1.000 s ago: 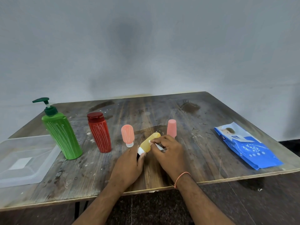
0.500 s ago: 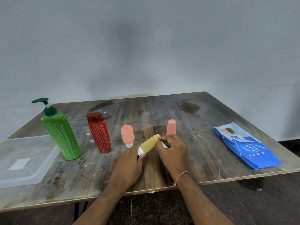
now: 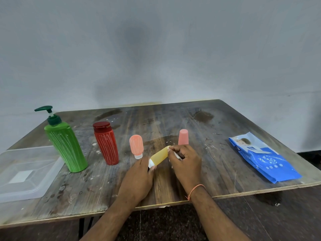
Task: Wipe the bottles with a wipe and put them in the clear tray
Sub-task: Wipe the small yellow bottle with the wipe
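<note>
Seeing both hands mid-table, near the front edge of the table (image 3: 225,122). Left hand (image 3: 137,181) pinches the white cap end of the yellow bottle (image 3: 159,157), thumb + fingers curled on it. Bottle is tilted, cap end low toward me, far end up. Right hand (image 3: 185,164) has fingers curled, pinching a small white wipe (image 3: 177,154) against the bottle's far end; most of the wipe is hidden in the fist.

Relative to the yellow bottle: orange bottle (image 3: 136,145) just left, standing on its white cap, apart from it. Pink bottle (image 3: 183,137) just behind the right hand, upright. Red bottle (image 3: 106,142) further left, upright. Green pump bottle (image 3: 65,145) beyond that, upright. Clear tray (image 3: 22,192) far left at the table's edge, nothing in it that I can make out, close to the green bottle's base; can't tell if touching. Blue wipes pack (image 3: 264,159) well to the right, lying flat. Orange thread band (image 3: 195,189) on right wrist.
</note>
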{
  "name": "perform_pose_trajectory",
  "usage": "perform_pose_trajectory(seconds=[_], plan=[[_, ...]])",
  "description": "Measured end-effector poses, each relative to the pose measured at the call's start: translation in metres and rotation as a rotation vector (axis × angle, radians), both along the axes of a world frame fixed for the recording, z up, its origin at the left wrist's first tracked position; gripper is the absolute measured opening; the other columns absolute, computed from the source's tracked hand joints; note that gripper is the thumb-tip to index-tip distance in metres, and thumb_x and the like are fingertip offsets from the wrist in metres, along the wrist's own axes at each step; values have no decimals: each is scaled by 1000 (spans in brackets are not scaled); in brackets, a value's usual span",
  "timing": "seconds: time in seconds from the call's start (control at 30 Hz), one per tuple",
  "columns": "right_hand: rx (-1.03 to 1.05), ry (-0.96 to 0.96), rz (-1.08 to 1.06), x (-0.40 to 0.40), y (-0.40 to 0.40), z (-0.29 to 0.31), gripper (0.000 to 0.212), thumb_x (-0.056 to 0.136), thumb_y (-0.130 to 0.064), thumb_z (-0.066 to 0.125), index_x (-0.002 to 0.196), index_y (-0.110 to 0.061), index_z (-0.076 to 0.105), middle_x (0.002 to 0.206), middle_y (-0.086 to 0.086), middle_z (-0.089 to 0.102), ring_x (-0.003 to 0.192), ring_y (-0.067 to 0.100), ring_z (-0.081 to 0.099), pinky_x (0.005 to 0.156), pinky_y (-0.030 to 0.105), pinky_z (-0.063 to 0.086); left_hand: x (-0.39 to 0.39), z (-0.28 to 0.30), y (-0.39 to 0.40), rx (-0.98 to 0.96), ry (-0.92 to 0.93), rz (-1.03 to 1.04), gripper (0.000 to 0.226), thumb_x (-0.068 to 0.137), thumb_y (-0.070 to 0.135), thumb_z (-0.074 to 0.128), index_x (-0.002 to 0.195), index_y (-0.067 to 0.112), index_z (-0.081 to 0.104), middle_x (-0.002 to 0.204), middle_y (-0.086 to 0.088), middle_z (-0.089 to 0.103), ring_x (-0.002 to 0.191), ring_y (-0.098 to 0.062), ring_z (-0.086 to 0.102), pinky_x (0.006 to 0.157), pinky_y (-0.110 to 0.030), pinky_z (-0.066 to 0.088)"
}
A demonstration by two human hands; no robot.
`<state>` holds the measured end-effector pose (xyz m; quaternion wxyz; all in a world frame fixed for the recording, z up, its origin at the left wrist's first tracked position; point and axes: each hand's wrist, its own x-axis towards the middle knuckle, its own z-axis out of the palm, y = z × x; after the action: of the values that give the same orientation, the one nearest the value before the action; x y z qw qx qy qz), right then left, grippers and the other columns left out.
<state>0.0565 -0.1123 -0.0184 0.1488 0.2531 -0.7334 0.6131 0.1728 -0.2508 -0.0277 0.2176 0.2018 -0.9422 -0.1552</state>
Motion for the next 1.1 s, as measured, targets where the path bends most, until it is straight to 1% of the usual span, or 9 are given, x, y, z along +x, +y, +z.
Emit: perform_pose_trajectory(seconds=[0.17,0.27,0.33,0.4,0.57,0.67,0.77,0.97,1.1], plan=[[12,-47,-41,1,-1,0,8,88,-15,83,87,-23,81,87,-17,69,84,4,66,67,7,46,0,0,0,5,-15,6,25,109,47,42,125,30,51,112,10,63,92,-8,57,81,-31,53],[-5,-63,-66,-1,0,1,9,92,-20,81,92,-29,81,92,-20,69,86,3,67,69,11,49,0,0,0,3,-24,13,25,109,48,41,124,31,51,112,10,63,91,-7,57,81,-30,52],[-6,-46,-15,0,1,2,8,92,-20,82,95,-28,82,95,-20,70,91,3,67,71,10,50,0,-1,-1,2,-18,12,24,109,47,41,123,31,51,111,9,63,91,-8,56,80,-30,52],[1,-45,23,1,2,1,6,91,-18,83,93,-24,83,92,-17,71,89,4,67,70,8,49,0,-1,-1,1,-17,13,25,109,47,41,123,30,52,110,9,63,91,-8,56,78,-28,50],[16,-96,-60,-2,0,0,6,91,-21,81,89,-27,81,88,-18,69,85,2,65,67,8,47,-1,-1,-1,-8,-21,10,24,108,48,41,122,30,51,109,9,63,89,-9,57,79,-31,52],[-1,-60,-18,-2,0,1,6,93,-22,82,95,-27,82,93,-19,70,89,0,66,70,7,47,-1,-1,-1,-10,-22,13,24,108,47,41,122,30,51,109,8,63,89,-9,57,79,-33,53],[35,-27,24,0,1,0,6,91,-20,83,92,-26,82,91,-16,71,89,2,66,70,6,48,-1,-1,-2,-14,-22,6,24,108,48,40,120,30,51,108,8,63,88,-10,58,79,-34,54],[23,-34,-36,-2,-1,0,6,92,-20,82,94,-26,81,93,-19,70,90,0,66,71,8,48,0,-1,-4,15,-10,-29,21,108,48,42,116,32,51,103,10,62,86,-9,58,77,-32,52],[72,33,80,1,0,-1,4,91,-23,83,93,-27,83,95,-19,71,88,6,70,74,15,54,0,0,-6,19,-8,-45,16,108,48,43,110,34,49,97,11,60,83,-8,56,74,-32,51]])
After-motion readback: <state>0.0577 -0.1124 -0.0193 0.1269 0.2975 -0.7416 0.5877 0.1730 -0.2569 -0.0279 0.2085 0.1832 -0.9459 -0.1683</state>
